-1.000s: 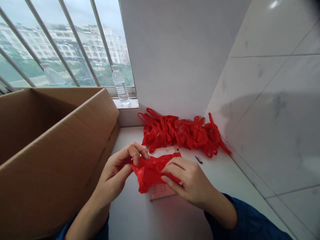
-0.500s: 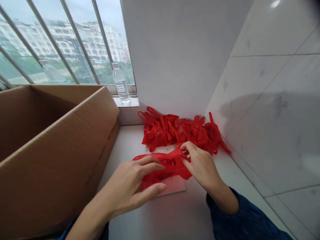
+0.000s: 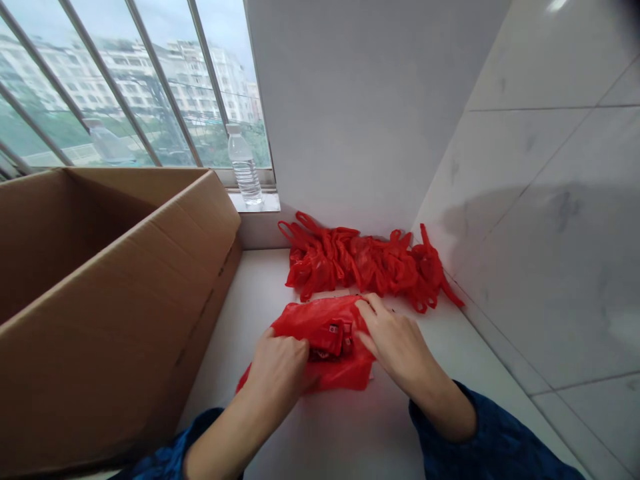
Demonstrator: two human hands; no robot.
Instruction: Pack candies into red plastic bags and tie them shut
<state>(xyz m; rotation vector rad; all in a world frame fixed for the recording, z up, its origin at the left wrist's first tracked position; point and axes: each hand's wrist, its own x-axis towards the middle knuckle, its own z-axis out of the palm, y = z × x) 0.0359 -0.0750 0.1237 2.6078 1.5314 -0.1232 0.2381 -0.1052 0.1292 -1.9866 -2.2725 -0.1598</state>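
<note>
A thin red plastic bag point(image 3: 320, 310) lies spread on the white surface, its mouth facing up. Inside it show several small dark red packets point(image 3: 331, 339) with pale print; their exact kind is too small to make out. My left hand point(image 3: 283, 360) is closed on the bag's left edge. At the opposite side, my right hand point(image 3: 387, 330) pinches the bag's right edge between thumb and fingers. Just behind the bag, a strip of a pale flat sheet shows, mostly covered.
A row of crumpled red plastic bags point(image 3: 363, 260) lies against the back wall. To the left stands a large open cardboard box point(image 3: 150, 287). A clear water bottle point(image 3: 245, 167) is on the window sill beside the barred window. A tiled wall point(image 3: 550, 200) bounds the right.
My left hand has gone from spread fingers over the bag to gripping its left edge. The bag's mouth is wider and the packets inside show more. My right hand still holds the right side.
</note>
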